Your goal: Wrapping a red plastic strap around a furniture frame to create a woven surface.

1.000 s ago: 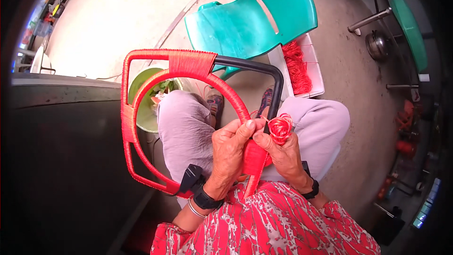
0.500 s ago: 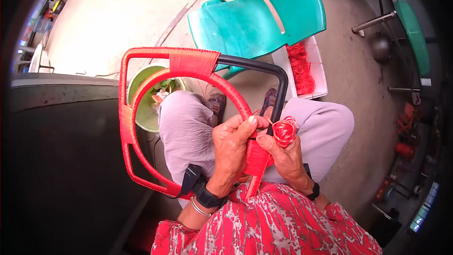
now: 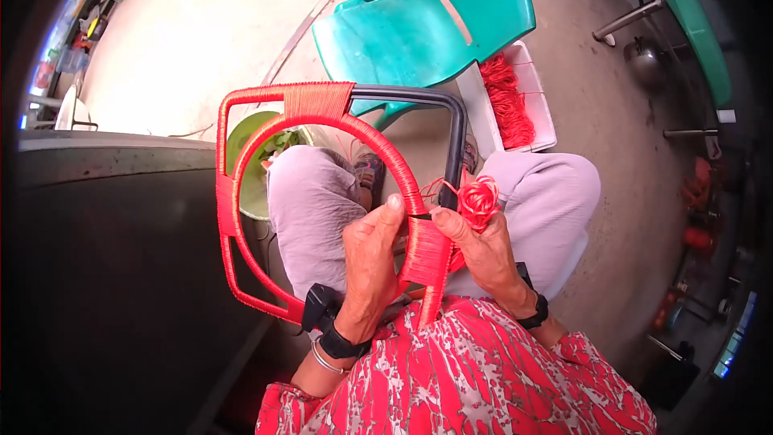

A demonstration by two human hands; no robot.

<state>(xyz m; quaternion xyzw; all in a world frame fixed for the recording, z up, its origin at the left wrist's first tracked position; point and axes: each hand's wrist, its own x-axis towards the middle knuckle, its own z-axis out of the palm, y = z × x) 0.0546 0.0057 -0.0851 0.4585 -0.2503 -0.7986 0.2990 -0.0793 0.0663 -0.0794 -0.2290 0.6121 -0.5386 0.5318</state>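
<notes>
A dark metal frame (image 3: 459, 141), mostly wrapped in red cord (image 3: 318, 101), stands on my lap with a wrapped ring inside it. My left hand (image 3: 369, 254) grips the ring at its lower right, thumb pressed on the wrapped part. Close beside it, my right hand (image 3: 481, 251) holds a small ball of red cord (image 3: 479, 197), and a thin strand runs from the ball to the frame. My index finger points at the spot where the wrapping ends.
A teal plastic chair (image 3: 419, 24) stands ahead on the concrete floor. A white tray (image 3: 538, 84) with loose red cord lies right of it. A green bowl (image 3: 241, 149) with leaves sits by my left knee. A dark surface (image 3: 105, 274) fills the left side.
The ball of cord has risen slightly and moved toward the bare frame bar. My left thumb has shifted up along the ring. The frame has barely moved.
</notes>
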